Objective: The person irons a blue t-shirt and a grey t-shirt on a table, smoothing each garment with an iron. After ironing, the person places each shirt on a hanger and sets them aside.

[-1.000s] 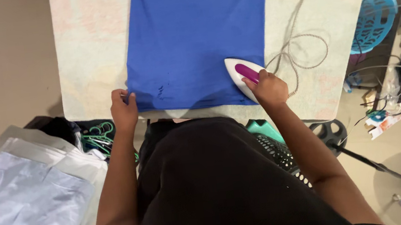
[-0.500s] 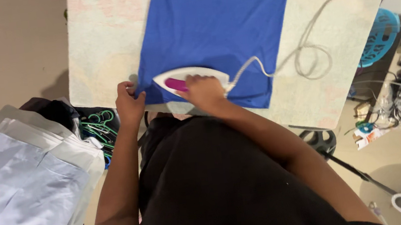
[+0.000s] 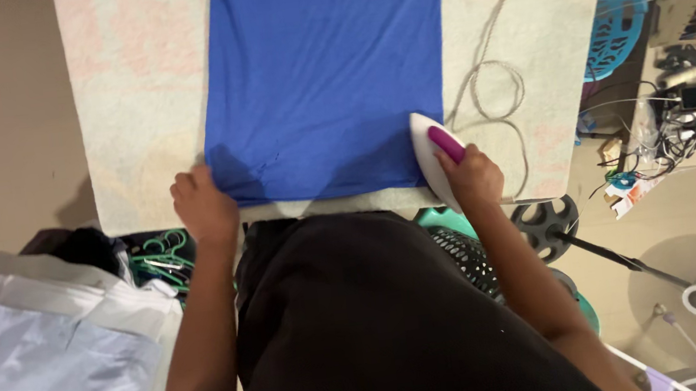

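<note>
Back at the right edge now — half a second ago the iron (image 3: 434,159) was over near the left hem, close to the other hand; it has slid across to the near right corner of the blue garment (image 3: 321,76). Her right hand (image 3: 473,177) has its fingers wrapped round the magenta handle, the white body tilted on its side edge. Her left hand (image 3: 203,207) presses down on the garment's near left corner, fingers curled over the hem, pinning it against the padded worktop (image 3: 136,97).

That cloth looks thin and soft, light, quick to ruck up if it isn't held taut — the hem corner seems the sensible place to hold it. I'd judge the iron fairly heavy and hot underneath, so the handle is the only place to grip it. Its cord (image 3: 493,87) lies looped on the worktop just right of the garment. Pale folded cloth (image 3: 45,370) sits low at her left.
</note>
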